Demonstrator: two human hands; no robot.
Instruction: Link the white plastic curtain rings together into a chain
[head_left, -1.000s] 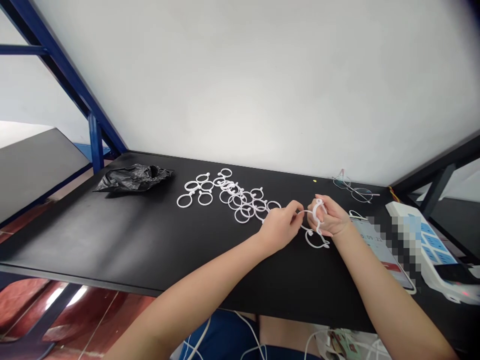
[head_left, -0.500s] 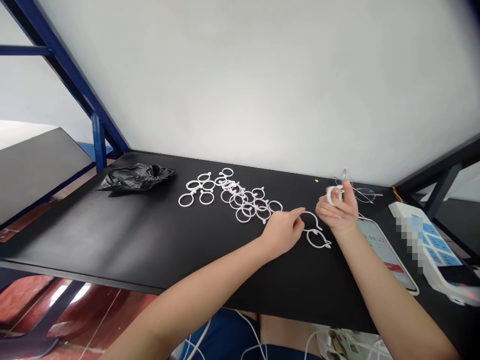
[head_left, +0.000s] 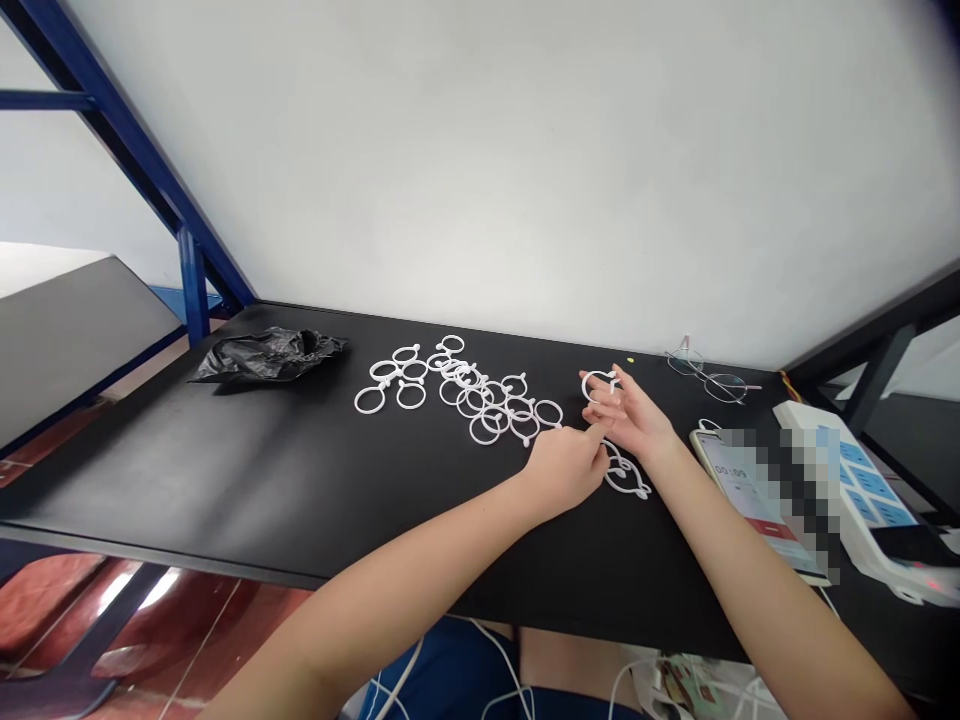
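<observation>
My right hand (head_left: 636, 420) holds a white plastic curtain ring (head_left: 584, 388) at its fingers, with the ring's small knobbed end near the thumb. My left hand (head_left: 564, 468) is closed, its index finger reaching to the right hand's lower fingers; whether it grips anything is hidden. Just under the two hands, a couple of overlapping white rings (head_left: 634, 489) lie on the black table, partly covered by the left hand's fingers. Farther left spreads a loose heap of several similar rings (head_left: 484, 413), with a smaller cluster (head_left: 370, 400) beside it.
A crumpled black plastic bag (head_left: 262, 355) lies at the table's left. To the right are eyeglasses (head_left: 725, 388), a phone (head_left: 739, 490) with a lit screen and a white power strip (head_left: 862, 480). A pale wall (head_left: 480, 180) rises behind the black table (head_left: 300, 470).
My right hand has moved left with its ring, coming next to my left hand, and its fingers have stretched out. The rings beneath have shifted closer together. My left hand has barely moved.
</observation>
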